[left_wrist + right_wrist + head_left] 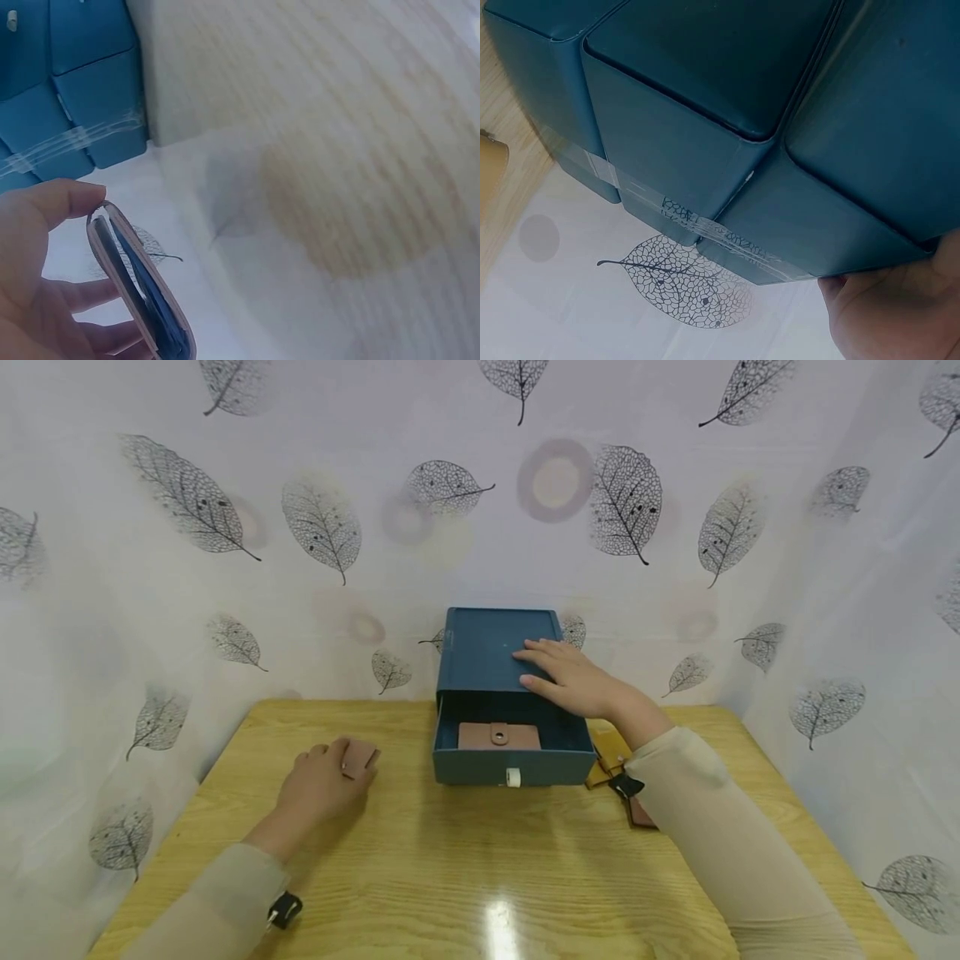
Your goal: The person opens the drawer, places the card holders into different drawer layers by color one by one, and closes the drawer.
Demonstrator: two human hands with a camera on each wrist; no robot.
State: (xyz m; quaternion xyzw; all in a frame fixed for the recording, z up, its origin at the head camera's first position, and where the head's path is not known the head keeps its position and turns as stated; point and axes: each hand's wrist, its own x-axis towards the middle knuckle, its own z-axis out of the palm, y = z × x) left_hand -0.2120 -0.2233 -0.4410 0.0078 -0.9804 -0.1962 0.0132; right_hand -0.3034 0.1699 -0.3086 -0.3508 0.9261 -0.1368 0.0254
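On the table's left side, my left hand holds a small pink wallet. The left wrist view shows the thumb on one edge of that wallet and fingers behind it, with dark blue inner layers visible. A blue drawer box stands at the table's back, its drawer pulled out. Inside lies another pink wallet with a snap strap. My right hand rests on the box top, fingers extended; in the right wrist view, part of that hand shows at the box's edge.
Right of the box, partly behind my right sleeve, lie mustard-yellow wallets and a brown one. A white tab sits on the drawer front. Behind the wooden table hangs a leaf-print curtain.
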